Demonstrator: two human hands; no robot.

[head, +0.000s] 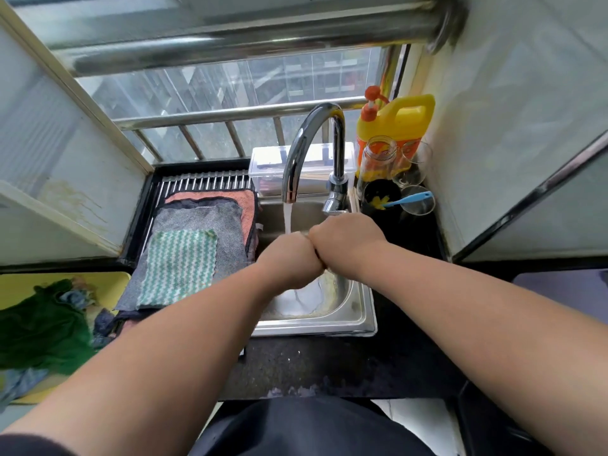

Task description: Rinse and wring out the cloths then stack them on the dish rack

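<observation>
Well within sink [363, 312]: left hand [291, 260], right hand [345, 240].

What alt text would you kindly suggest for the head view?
The left hand and right hand press fist to fist under the running tap above the sink; anything held is hidden. Stacked cloths lie on the dish rack beside it.

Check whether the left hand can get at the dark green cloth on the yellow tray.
Probably yes: the dark green cloth lies uncovered on that side, nothing standing between it and the left hand, fisted over the sink.
</observation>
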